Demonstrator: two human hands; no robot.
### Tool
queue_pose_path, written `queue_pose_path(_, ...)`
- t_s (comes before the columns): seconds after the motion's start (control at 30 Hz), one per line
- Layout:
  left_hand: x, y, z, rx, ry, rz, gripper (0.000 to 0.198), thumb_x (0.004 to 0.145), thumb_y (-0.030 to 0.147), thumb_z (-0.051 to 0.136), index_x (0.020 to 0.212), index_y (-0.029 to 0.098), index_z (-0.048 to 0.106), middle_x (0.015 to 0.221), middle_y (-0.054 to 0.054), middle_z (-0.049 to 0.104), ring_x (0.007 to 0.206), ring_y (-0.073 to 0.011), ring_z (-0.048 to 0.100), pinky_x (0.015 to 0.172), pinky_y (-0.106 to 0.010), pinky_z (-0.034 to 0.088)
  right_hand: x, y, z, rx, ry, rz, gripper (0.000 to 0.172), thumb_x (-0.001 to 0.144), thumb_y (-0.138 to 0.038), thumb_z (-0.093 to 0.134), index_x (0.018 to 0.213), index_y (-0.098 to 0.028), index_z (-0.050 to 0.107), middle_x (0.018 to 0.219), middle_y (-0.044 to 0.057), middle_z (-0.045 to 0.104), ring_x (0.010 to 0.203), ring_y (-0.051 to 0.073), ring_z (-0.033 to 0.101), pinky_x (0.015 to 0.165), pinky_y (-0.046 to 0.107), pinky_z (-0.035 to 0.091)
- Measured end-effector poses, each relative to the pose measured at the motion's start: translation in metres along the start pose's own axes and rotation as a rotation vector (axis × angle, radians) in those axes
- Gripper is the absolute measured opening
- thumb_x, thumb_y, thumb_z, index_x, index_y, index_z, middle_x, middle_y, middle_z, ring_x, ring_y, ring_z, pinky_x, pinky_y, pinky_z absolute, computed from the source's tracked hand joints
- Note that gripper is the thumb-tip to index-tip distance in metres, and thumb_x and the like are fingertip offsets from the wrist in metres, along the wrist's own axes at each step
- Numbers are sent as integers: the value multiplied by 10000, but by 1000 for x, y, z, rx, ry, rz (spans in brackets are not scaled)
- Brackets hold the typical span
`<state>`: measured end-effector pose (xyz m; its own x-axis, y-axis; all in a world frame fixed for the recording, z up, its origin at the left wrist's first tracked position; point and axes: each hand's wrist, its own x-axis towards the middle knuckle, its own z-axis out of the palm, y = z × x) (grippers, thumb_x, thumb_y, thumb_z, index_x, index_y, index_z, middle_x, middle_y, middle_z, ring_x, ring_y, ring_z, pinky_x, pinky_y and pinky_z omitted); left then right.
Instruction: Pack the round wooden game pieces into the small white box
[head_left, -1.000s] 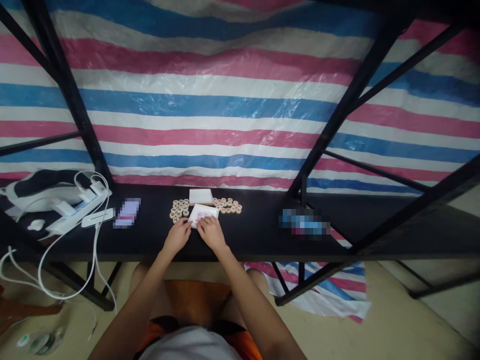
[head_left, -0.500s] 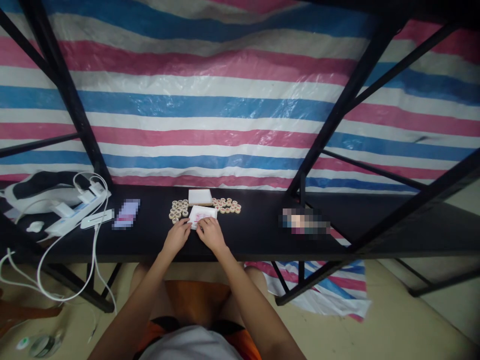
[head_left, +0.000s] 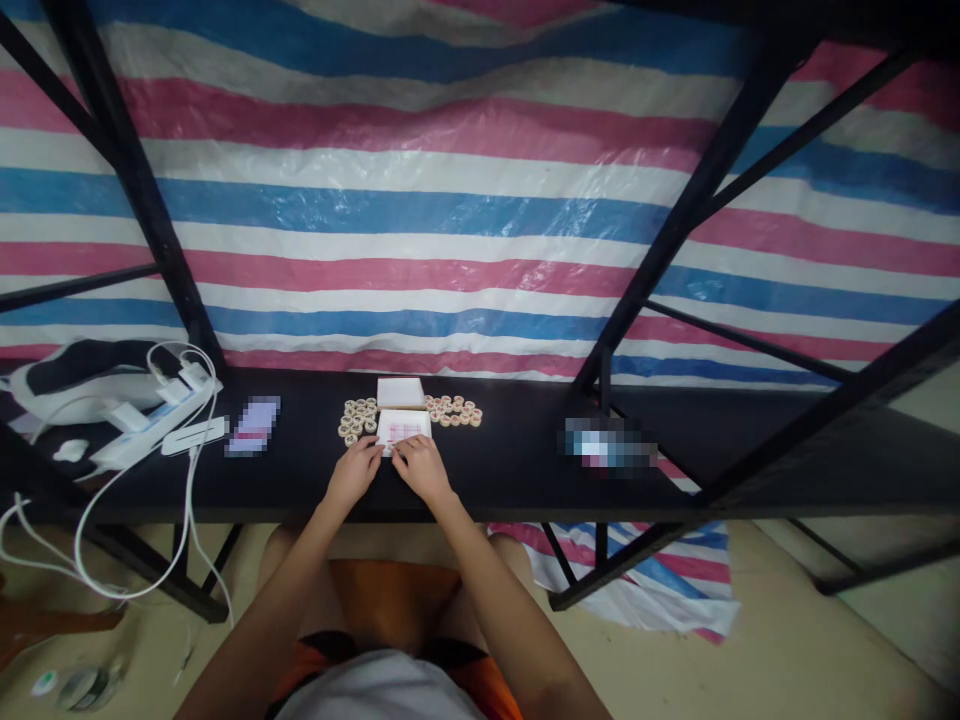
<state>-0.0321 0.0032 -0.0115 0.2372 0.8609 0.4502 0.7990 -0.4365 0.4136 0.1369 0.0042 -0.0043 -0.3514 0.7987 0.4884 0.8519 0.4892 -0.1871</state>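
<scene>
A white sheet with a printed red grid [head_left: 406,428], apparently a folded Chinese chess board, lies on the black tabletop before me. My left hand [head_left: 355,471] has its fingers closed at the sheet's near left corner. At the near edge, just to the right, my right hand [head_left: 421,468] pinches the sheet, its fingertips near the left ones. Black-marked round chess pieces [head_left: 357,420] lie grouped to the left. Red-marked chess pieces [head_left: 454,411] are gathered on the right. Directly behind the sheet sits a shallow white box [head_left: 400,392].
To the left are a blurred phone-like object [head_left: 253,426] and a white power strip [head_left: 154,422] with trailing cables. A blurred object [head_left: 607,443] lies on the right. Black metal posts [head_left: 660,250] frame the table, with a striped tarp [head_left: 420,210] behind.
The sheet has turned slightly and now sits squarer to the box, with more of its red grid showing. Both hands have stayed nearly in place at its near edge.
</scene>
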Motion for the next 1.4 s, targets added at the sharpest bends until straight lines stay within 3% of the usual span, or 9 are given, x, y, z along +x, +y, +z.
queue_pose_path(0.8,0,1,-2,-54,29,9,228,886,197,503,981,228,709,1166,-71,635,1030,-228,628,877,-328,514,1,0,-3,-2,-10,48,250,936,-243,456,914,-179,697,892,66,681,955,206,549,849,317,367)
queue_pose_path(1.4,0,-2,0,27,-9,4,248,912,199,474,1028,212,693,1194,-51,626,1050,-181,624,926,-296,502,0,0,-1,34,68,26,193,915,-217,497,849,-189,676,870,55,673,901,202,553,808,316,384)
